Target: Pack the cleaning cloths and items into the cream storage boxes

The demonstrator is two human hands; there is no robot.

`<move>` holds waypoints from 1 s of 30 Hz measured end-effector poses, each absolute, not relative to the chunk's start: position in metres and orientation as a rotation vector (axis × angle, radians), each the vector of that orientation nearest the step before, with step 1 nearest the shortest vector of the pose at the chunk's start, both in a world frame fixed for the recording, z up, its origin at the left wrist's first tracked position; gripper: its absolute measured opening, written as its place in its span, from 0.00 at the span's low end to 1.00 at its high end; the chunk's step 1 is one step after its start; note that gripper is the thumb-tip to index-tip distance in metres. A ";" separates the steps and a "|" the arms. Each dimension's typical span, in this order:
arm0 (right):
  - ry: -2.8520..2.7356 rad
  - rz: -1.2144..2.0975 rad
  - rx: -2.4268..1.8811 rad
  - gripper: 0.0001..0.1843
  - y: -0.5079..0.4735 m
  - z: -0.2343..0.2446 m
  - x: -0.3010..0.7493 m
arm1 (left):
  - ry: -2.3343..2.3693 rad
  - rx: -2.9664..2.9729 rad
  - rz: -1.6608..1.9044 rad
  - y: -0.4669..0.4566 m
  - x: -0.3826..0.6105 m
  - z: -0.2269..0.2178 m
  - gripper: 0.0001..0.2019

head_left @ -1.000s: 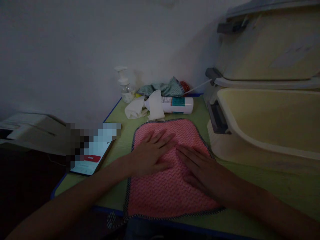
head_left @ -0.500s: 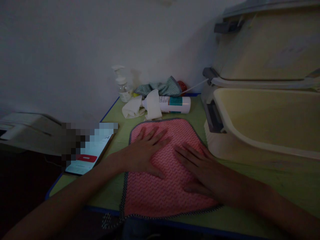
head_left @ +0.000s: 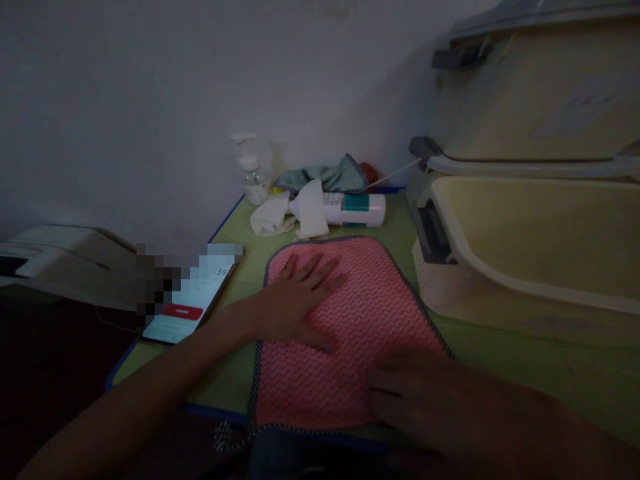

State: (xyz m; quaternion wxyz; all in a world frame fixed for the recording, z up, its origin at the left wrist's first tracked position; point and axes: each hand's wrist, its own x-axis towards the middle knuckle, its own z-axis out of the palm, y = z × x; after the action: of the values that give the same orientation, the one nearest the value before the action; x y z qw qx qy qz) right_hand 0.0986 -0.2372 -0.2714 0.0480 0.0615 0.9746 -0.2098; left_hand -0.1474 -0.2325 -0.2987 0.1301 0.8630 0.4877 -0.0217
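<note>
A pink knitted cloth (head_left: pixel 373 303) with a dark checked border lies flat on the green table (head_left: pixel 525 347). My left hand (head_left: pixel 295 300) rests flat on the cloth's upper left part, fingers spread and open. My right hand (head_left: pixel 420 397) lies palm down over the cloth's near right corner, fingers stretched toward the left; nothing shows in it.
A lit phone (head_left: pixel 193 307) lies at the table's left edge. At the back stand a pump bottle (head_left: pixel 253 173), a white tube on its side (head_left: pixel 350 209), crumpled tissue (head_left: pixel 285 215) and a green cloth (head_left: pixel 325 177). Stacked cream plastic tubs (head_left: pixel 540 233) fill the right side.
My right hand has slid from the cloth's middle back to its near right corner. My left hand stays in place on the cloth.
</note>
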 end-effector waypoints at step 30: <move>2.730 -1.352 0.168 0.06 -0.229 -0.243 0.102 | 1.199 2.600 -0.077 -0.241 -0.139 -0.295 0.42</move>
State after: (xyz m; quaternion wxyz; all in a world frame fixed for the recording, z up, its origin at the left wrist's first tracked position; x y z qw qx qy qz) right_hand 0.1017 -0.2289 -0.2429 0.0452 0.0551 0.8938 -0.4427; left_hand -0.1389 -0.2410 -0.2950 0.1384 0.8990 0.4146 -0.0266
